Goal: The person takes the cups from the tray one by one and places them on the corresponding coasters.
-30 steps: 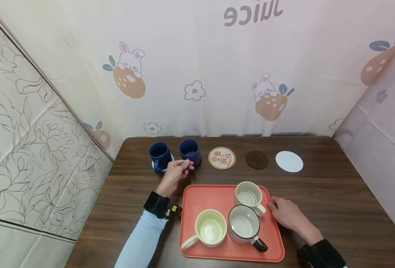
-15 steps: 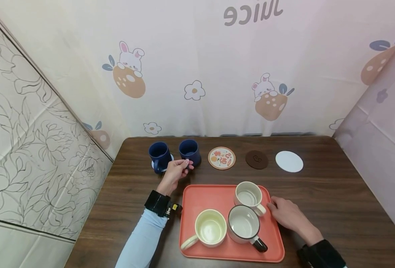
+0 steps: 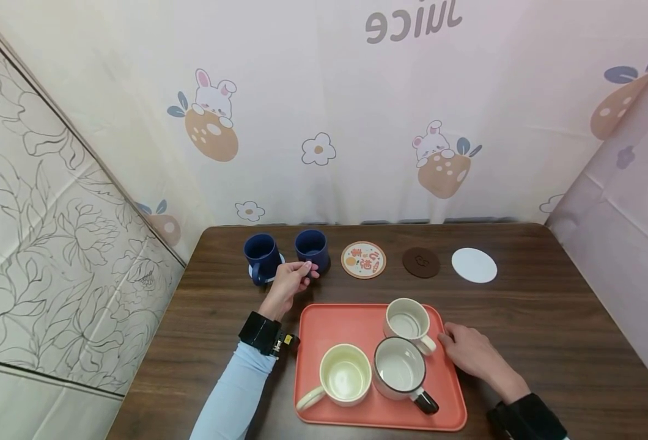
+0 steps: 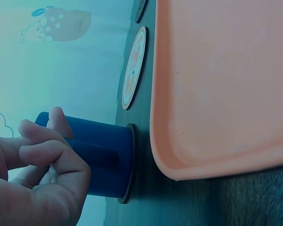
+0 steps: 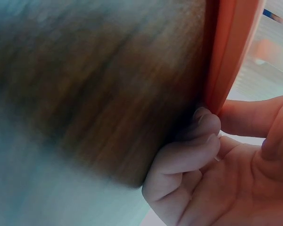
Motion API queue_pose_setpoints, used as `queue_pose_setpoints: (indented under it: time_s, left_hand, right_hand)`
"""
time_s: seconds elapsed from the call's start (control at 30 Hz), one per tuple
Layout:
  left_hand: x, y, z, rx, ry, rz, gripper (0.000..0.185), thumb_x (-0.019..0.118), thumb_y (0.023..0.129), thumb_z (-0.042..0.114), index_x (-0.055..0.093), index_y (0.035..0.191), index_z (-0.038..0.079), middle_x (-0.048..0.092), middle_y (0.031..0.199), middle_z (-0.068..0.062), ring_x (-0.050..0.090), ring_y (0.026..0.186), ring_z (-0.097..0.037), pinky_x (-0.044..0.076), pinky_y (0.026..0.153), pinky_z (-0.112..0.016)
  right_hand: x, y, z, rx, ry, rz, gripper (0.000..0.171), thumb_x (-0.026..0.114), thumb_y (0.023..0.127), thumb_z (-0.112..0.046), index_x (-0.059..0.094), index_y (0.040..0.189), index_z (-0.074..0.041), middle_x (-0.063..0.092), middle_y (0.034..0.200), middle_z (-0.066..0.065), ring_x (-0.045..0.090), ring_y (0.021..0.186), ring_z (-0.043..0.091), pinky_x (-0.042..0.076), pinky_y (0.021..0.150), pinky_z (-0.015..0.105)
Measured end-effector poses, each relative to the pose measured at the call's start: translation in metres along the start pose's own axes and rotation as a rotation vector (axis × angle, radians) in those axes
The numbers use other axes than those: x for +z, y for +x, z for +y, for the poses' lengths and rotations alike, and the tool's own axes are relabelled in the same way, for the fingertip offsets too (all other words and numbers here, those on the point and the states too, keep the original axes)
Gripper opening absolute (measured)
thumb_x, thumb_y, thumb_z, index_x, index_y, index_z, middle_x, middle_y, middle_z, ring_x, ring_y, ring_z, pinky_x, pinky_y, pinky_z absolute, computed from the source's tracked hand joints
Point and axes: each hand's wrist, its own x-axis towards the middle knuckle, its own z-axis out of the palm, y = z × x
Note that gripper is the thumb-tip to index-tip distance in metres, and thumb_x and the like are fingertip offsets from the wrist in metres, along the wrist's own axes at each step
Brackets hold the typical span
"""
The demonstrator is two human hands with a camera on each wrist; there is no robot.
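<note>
My left hand pinches the handle of a dark blue mug at the back of the table. In the left wrist view that mug stands upright on a thin round dark coaster, fingers curled at its handle. A second dark blue mug sits to its left on a white coaster. With thumb and curled fingers, my right hand grips the right rim of a coral tray. On the tray stand a pale yellow mug, a white mug with black rim and handle, and a cream mug.
Right of the blue mugs lie a printed coaster, a brown coaster and a white coaster in a row. The wooden table ends at a printed curtain. A patterned panel borders the left side.
</note>
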Motion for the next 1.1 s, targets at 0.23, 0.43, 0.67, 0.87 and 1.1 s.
queue_pose_setpoints:
  time_s: [0.23,0.43,0.67,0.87,1.1]
  left_hand:
    - [-0.002,0.000,0.001,0.007,0.014,-0.010,0.035,0.057,0.111,0.027,0.076,0.116,-0.003,0.075,0.095,-0.013,0.053,0.067,-0.013,0.045,0.063,-0.023]
    - [-0.005,0.000,0.003,-0.010,0.032,-0.039,0.035,0.057,0.111,0.027,0.075,0.120,-0.002,0.072,0.113,-0.026,0.050,0.068,-0.014,0.040,0.061,-0.023]
    - [-0.007,-0.001,0.002,-0.043,-0.002,-0.037,0.037,0.057,0.111,0.030,0.074,0.122,-0.001,0.075,0.113,-0.020,0.049,0.065,-0.013,0.037,0.057,-0.021]
    - [-0.018,-0.015,-0.004,-0.009,-0.047,0.042,0.033,0.059,0.110,0.023,0.069,0.127,-0.003,0.071,0.110,-0.016,0.054,0.069,-0.013,0.044,0.062,-0.022]
    - [-0.032,-0.045,-0.009,0.070,0.128,0.047,0.033,0.059,0.110,0.024,0.064,0.123,-0.006,0.068,0.100,-0.016,0.053,0.067,-0.016,0.044,0.061,-0.026]
  right_hand:
    - [-0.001,0.000,0.000,0.000,0.003,-0.009,0.016,0.055,0.107,-0.016,0.062,0.096,-0.006,0.052,0.073,0.005,0.053,0.064,0.020,0.040,0.060,0.035]
    - [-0.001,0.000,-0.001,0.006,0.012,-0.010,0.016,0.055,0.107,-0.016,0.062,0.097,-0.006,0.053,0.073,0.005,0.054,0.064,0.020,0.041,0.060,0.036]
    - [0.000,0.001,-0.002,-0.002,0.010,-0.008,0.017,0.054,0.108,-0.017,0.063,0.097,-0.006,0.053,0.073,0.005,0.054,0.064,0.020,0.040,0.060,0.035]
    - [0.000,0.000,-0.002,0.004,0.013,-0.018,0.018,0.054,0.108,-0.017,0.064,0.100,-0.005,0.053,0.074,0.004,0.054,0.064,0.020,0.040,0.060,0.035]
    - [-0.002,0.000,0.000,0.002,0.002,-0.017,0.017,0.053,0.108,-0.017,0.063,0.099,-0.006,0.053,0.074,0.005,0.054,0.065,0.020,0.041,0.061,0.036]
